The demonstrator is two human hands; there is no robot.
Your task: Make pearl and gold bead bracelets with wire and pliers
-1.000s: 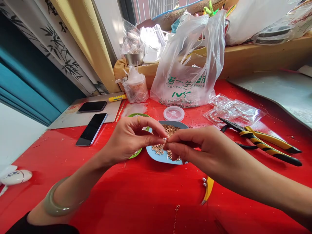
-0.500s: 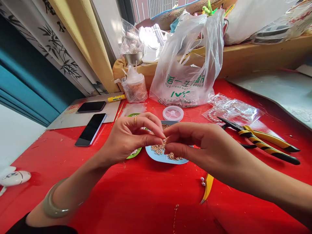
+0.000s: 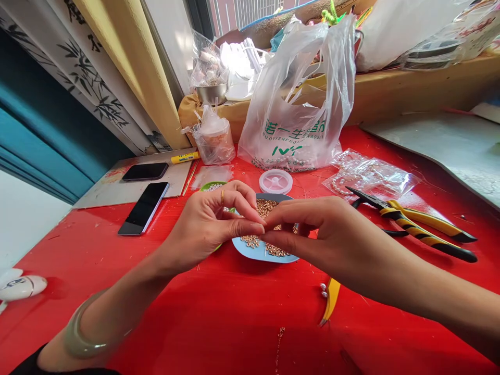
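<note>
My left hand (image 3: 211, 224) and my right hand (image 3: 320, 234) meet fingertip to fingertip above a blue dish (image 3: 250, 250) heaped with small gold beads (image 3: 269, 208). Both pinch something tiny between thumb and forefinger; it is too small to name. A gold ring sits on my left hand, a pale green bangle (image 3: 78, 333) on that wrist. A green dish (image 3: 213, 186) peeks out behind my left hand.
Yellow-and-black pliers (image 3: 414, 229) lie right of the dish on the red table (image 3: 195, 323). A yellow-handled tool (image 3: 330, 299) lies under my right wrist. Two phones (image 3: 144, 207), a thread spool (image 3: 275, 180), a bead bag (image 3: 371, 177) and a white plastic bag (image 3: 297, 104) stand behind.
Both hands stay pinched together over the blue dish; they have shifted slightly down and left, with the fingers closing tighter.
</note>
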